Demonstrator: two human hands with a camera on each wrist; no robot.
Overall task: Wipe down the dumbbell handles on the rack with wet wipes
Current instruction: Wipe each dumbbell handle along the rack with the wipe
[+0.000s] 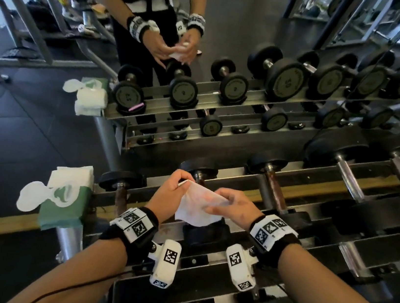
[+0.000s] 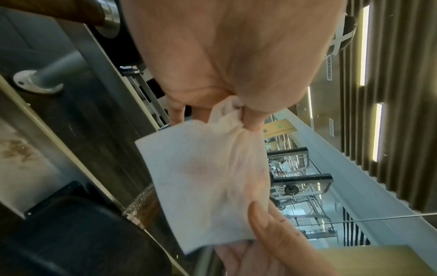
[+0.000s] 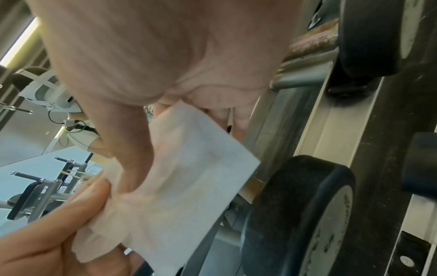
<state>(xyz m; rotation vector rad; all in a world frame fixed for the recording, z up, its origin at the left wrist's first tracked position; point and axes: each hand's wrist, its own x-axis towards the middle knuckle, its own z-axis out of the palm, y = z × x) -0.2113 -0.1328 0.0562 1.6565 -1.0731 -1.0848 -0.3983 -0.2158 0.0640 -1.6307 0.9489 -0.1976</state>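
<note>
A white wet wipe (image 1: 199,206) hangs spread between both my hands above the dumbbell rack (image 1: 206,264). My left hand (image 1: 181,182) pinches its upper left corner, seen close in the left wrist view as the wipe (image 2: 203,177) bunched under the thumb. My right hand (image 1: 216,201) grips the wipe's right edge, and the right wrist view shows the wipe (image 3: 189,177) draped over that hand's thumb. Faint pinkish stains mark the wipe. Below it lie small black dumbbells with rusty handles (image 1: 120,198), (image 1: 274,188). One more handle (image 1: 199,177) sits just behind the wipe.
An opened green wet-wipe pack (image 1: 66,200) with its white flap lifted sits on the rack's left end. Larger dumbbells with chrome handles (image 1: 349,178) fill the right side. A mirror (image 1: 238,15) behind the rack reflects me and the weights. Dark floor (image 1: 4,129) lies to the left.
</note>
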